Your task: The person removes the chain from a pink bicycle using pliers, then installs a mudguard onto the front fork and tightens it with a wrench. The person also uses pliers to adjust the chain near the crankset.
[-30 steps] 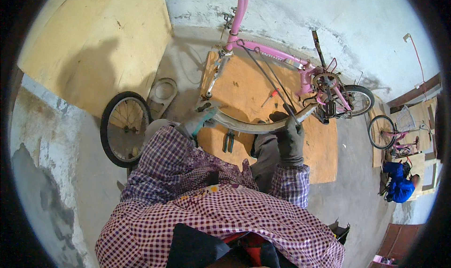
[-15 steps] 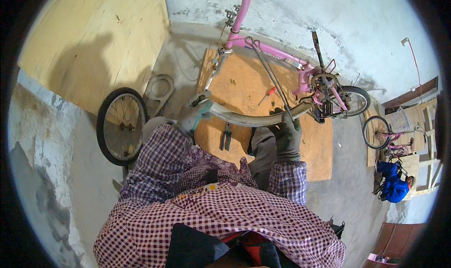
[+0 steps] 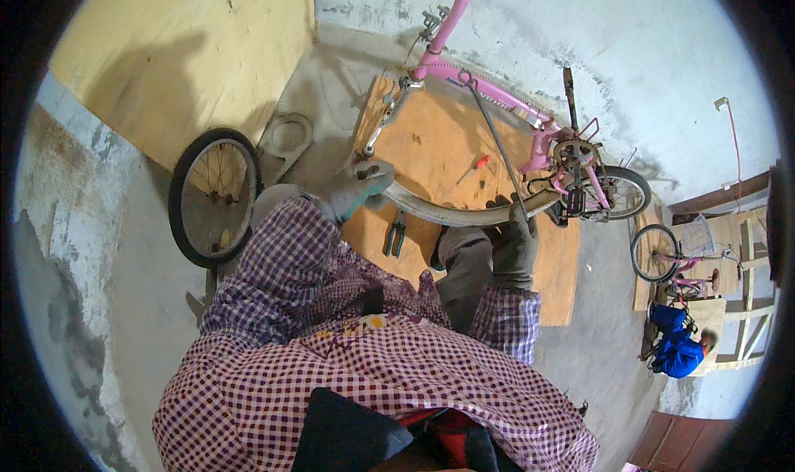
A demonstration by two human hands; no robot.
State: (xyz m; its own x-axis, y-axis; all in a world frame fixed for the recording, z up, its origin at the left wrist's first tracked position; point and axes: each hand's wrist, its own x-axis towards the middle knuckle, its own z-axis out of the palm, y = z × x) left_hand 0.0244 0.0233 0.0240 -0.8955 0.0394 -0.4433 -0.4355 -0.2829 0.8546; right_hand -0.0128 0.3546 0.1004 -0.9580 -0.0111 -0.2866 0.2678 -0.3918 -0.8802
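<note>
A curved silver mudguard is held across in front of me, bowed toward my body, with a thin stay rod reaching up from it over the pink bicycle frame. My gloved left hand is closed around its left end. Toward the other end, my gloved right hand grips it from below, fingers near the rod's foot. Below the mudguard, dark-handled pliers lie on an orange-brown board. Beyond it rests a red-handled screwdriver.
A loose wheel stands at my left beside a pale ring-shaped part. The frame's crank and attached wheel sit at the right. Farther right, a person in blue works near another bicycle.
The mudguard has turned slightly in my hands. Its two stay rods, seen apart earlier, now line up as one. My view has shifted a little; both hands keep their hold.
</note>
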